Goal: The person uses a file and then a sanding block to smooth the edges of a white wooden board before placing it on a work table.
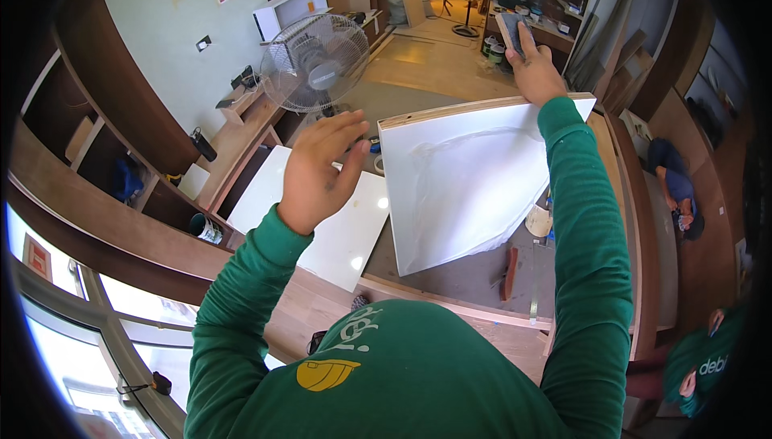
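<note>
A white panel (pixel 474 190) with a layered plywood edge (pixel 482 111) stands tilted on the worktable in front of me. Its white face carries a smeared, cloudy patch. My right hand (pixel 537 75) is raised at the panel's far right corner, closed around a grey sanding block (pixel 511 30). Beside the panel's left edge, my left hand (pixel 318 170) hovers with fingers stretched out and nothing in it. Below that hand lies a second white panel (pixel 346 234), flat and glossy.
A standing fan (pixel 314 69) is beyond my left hand. On the table lie a reddish-brown tool (pixel 509 274), a metal strip (pixel 536 282) and a round tub (pixel 539 220). One person (pixel 675 186) is at the right; another in green (pixel 708 367) is at lower right.
</note>
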`<state>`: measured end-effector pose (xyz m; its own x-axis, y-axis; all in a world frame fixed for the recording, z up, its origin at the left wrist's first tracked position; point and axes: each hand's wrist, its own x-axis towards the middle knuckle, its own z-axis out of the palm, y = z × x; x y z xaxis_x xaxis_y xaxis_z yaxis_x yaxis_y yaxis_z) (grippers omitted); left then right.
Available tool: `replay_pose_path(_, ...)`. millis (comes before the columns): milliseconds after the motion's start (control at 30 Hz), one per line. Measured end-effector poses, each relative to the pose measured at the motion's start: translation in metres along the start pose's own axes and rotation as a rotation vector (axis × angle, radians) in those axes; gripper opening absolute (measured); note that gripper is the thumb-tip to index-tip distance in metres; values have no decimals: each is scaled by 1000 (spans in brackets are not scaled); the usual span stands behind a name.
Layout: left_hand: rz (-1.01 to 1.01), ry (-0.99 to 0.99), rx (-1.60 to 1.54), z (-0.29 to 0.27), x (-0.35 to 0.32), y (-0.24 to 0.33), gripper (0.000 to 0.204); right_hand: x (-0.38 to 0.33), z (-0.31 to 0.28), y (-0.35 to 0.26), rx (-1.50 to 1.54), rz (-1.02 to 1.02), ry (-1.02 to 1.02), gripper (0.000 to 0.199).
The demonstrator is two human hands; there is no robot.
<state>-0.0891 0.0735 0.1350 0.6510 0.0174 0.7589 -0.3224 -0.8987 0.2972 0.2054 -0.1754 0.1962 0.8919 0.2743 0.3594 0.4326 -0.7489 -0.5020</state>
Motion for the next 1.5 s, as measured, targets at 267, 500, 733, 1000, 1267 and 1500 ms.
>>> replay_pose_path(267, -668, 47, -1284, 47, 6, 0, 29, 6, 6, 6, -36, -41, 31, 65)
replay_pose_path(500, -596, 120, -945, 64, 9, 3, 28, 5, 7, 8, -15, -35, 46, 64)
replay_pose_path(733, 99, 7, 4, 36, 40, 13, 23, 6, 10, 17, -76, -64, 78, 64)
replay_pose_path(1000, 3, -511, 142, 65, 104, 48, 29, 9, 13, 15, -1, -34, 70, 64)
replay_pose_path(1267, 40, -771, -91, 57, 132, 22, 29, -9, -23, 26, 486, -326, 761, 72)
replay_pose_path(1500, -216, -908, -896, 22, 99, -38, 64, -126, -15, 43, 757, -169, 569, 63)
